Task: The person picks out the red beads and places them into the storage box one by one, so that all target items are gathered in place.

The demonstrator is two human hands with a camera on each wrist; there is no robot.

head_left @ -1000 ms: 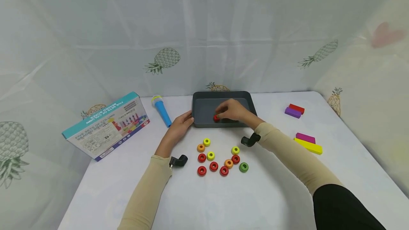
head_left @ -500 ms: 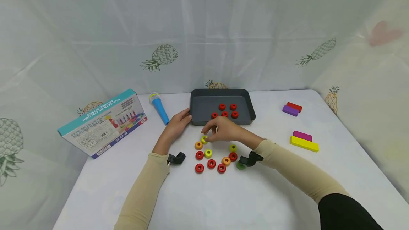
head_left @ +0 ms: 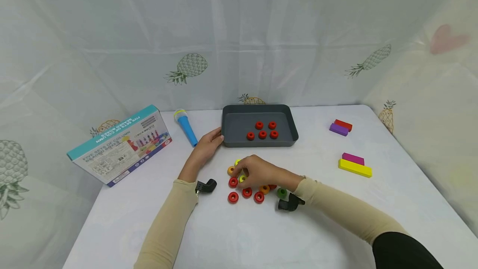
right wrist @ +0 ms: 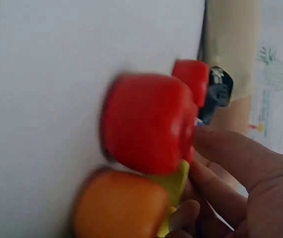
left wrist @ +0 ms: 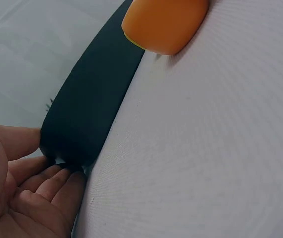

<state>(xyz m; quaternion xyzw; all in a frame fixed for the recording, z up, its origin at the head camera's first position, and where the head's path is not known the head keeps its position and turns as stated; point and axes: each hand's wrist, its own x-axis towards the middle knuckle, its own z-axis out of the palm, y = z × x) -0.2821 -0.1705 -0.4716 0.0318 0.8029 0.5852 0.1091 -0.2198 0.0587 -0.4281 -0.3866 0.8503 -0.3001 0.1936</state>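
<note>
Reaching right hand (head_left: pixel 257 173) touches red ring (head_left: pixel 233 182) (leftmost).

Red rings (head_left: pixel 262 130) in dark grey tray (head_left: pixel 231 112); pineapple-print cloth (head_left: pixel 188 67).

We see open tablecloth (head_left: pixel 261 235) along the near edge, between the two forearms — a hand could pass there unhindered. Ahead of it the loose rings (head_left: pixel 246 192) lie clustered, with the right hand (head_left: pixel 257 173) resting over them and its fingers down among them. The narrow strip between the cluster and the grey tray (head_left: pixel 289 125) stays bare. The left hand (head_left: pixel 207 148) sits against the tray's left corner, closing that side; just beyond it lie the blue microphone (head_left: pixel 185 126) and the box (head_left: pixel 119 144). To the right, broad free cloth separates the tray from the coloured blocks (head_left: pixel 354 167) — well apart.
</note>
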